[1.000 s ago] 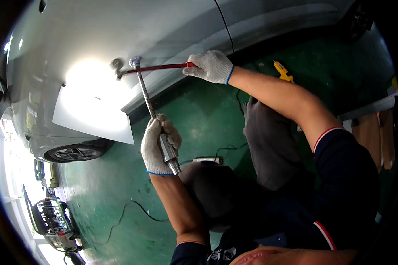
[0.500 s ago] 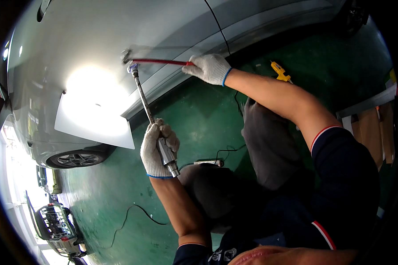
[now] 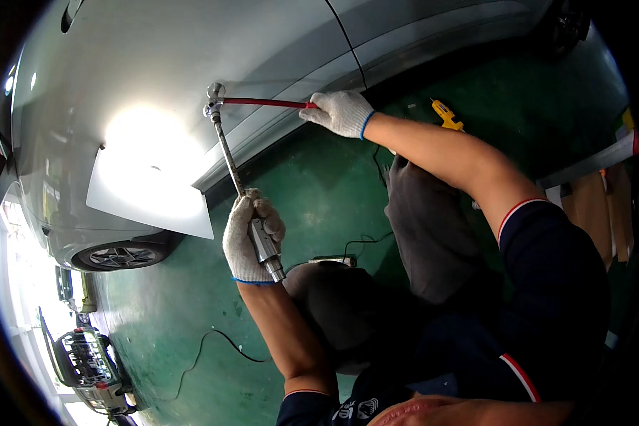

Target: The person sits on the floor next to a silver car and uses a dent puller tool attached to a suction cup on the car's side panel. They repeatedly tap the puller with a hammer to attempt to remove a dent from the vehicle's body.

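"What does the left hand [image 3: 254,238], gloved in white ribbed knit, have?"

"Its fingers wrap a slender silver metal rod tool [image 3: 228,157] with a thick barrel, its far end at the smooth grey metal car panel [image 3: 263,46]."

"And the right hand [image 3: 343,113], gloved alike?"

"Fingers clenched around a slim red-handled hammer [image 3: 266,102], its rounded silver head near that panel; whether it touches the rod tool, one cannot tell."

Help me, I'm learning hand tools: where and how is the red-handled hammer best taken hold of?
Likely by the far end of its red handle, from the person's right, wrapping around it. The handle is long and slim and points rightward, away from the metal head and the slide hammer; the right hand grips there.
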`<action>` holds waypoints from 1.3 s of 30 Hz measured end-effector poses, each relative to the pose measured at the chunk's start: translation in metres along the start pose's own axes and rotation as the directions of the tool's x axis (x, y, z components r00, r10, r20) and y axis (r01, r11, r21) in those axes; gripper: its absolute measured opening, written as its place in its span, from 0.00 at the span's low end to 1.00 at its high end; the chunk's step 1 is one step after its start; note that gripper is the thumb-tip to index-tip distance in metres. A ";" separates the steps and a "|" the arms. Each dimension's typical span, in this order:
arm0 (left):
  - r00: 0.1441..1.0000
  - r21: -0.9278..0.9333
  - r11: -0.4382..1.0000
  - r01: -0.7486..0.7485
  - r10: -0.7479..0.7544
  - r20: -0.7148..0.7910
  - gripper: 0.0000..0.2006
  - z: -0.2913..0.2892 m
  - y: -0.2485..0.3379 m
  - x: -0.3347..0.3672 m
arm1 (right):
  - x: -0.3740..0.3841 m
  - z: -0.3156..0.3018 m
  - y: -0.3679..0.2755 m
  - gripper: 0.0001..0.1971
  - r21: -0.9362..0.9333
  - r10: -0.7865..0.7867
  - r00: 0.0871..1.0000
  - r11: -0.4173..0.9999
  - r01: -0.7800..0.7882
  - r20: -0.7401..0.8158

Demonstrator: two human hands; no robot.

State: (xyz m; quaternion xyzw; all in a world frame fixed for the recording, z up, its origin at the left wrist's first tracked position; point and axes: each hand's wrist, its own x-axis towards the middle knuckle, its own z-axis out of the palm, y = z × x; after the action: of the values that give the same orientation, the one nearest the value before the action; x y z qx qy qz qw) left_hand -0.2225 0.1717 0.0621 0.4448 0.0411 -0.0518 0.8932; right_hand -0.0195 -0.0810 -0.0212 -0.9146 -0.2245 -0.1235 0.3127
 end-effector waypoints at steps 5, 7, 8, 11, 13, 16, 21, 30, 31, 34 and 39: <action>1.000 0.007 1.000 0.009 -0.009 -0.007 0.11 -0.002 0.000 0.002 | -0.003 0.001 0.004 0.31 0.013 -0.167 0.979 0.985 0.170 -0.113; 0.999 -0.007 1.000 0.029 -0.029 0.023 0.12 -0.009 0.002 0.003 | 0.000 -0.007 -0.004 0.31 0.013 0.083 0.995 0.996 -0.084 0.060; 0.999 -0.014 1.000 0.024 -0.023 0.042 0.11 -0.009 0.002 0.002 | -0.002 -0.009 -0.009 0.31 0.022 0.029 1.000 0.999 -0.029 0.010; 0.999 -0.022 0.999 0.027 -0.026 0.043 0.11 -0.010 -0.001 0.001 | -0.006 -0.007 -0.015 0.32 0.102 -0.224 0.966 0.966 0.238 -0.130; 1.000 0.004 1.000 0.018 -0.018 0.006 0.11 -0.004 0.001 0.003 | 0.000 -0.002 -0.003 0.33 0.024 -0.128 0.988 0.991 0.131 -0.085; 0.999 0.000 1.000 0.010 -0.010 0.045 0.11 -0.010 0.000 0.005 | 0.006 -0.002 -0.012 0.33 -0.006 0.021 1.000 1.000 -0.021 0.017; 0.999 0.036 0.999 0.008 -0.007 -0.033 0.11 -0.001 0.000 0.002 | 0.002 -0.006 -0.012 0.32 0.046 -0.066 0.998 0.997 0.067 -0.024; 0.999 -0.023 0.999 0.033 -0.033 0.000 0.09 -0.005 0.002 0.004 | 0.013 -0.006 -0.010 0.32 0.018 0.008 0.999 1.000 -0.008 -0.033; 1.000 -0.040 0.999 0.028 -0.028 -0.009 0.09 -0.006 0.003 0.002 | 0.012 -0.003 -0.012 0.31 -0.041 0.041 0.999 0.998 -0.040 0.030; 0.999 -0.001 1.000 0.014 -0.014 0.037 0.08 -0.011 0.004 0.002 | -0.001 0.002 -0.020 0.30 0.041 -0.057 0.998 0.997 0.059 -0.031; 0.998 0.006 1.000 0.005 -0.004 -0.059 0.10 -0.005 0.010 -0.009 | -0.033 -0.004 -0.014 0.30 0.152 -0.159 0.985 0.977 0.148 0.068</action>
State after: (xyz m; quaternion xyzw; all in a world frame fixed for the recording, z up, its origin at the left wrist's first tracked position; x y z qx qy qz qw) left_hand -0.2306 0.1819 0.0678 0.4487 0.0685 -0.0407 0.8901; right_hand -0.0552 -0.0842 -0.0226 -0.8733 -0.3153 -0.0940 0.3592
